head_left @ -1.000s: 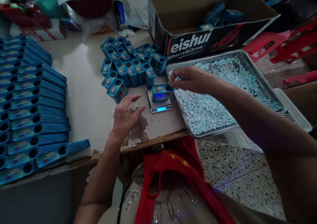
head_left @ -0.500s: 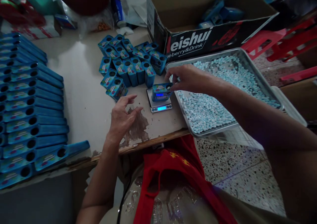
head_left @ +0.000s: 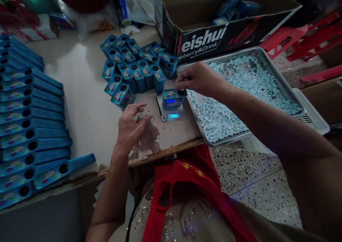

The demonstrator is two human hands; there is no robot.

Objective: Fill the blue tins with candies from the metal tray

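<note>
One table [head_left: 88,103] carries the whole set-up. At its far right corner stands an open carton [head_left: 203,42]. In front of the carton, a metal tray [head_left: 269,62] overhangs the right edge and is spread with pale blue pellets [head_left: 221,117]. Long rows [head_left: 29,128] of blue tins fill the left side. A smaller cluster [head_left: 133,67] of upright tins sits at centre rear.

Just left of the tray is a small scale [head_left: 172,115] with a lit display. A single tin [head_left: 171,97] lies flat on its pan, long axis running left to right. The tin's round hole [head_left: 181,92] is at the right-hand end, on the tray side.

The right hand [head_left: 199,80] reaches in across the tray corner. Its fingertips [head_left: 179,82] are pinched together just above the hole. Whether pellets sit in the pinch cannot be told.

The left hand [head_left: 130,126] rests on the table, down and to the left of the scale. It is slack, fingers loosely curled, holding nothing. It is apart from the tin, so the right hand is the nearer one.
</note>
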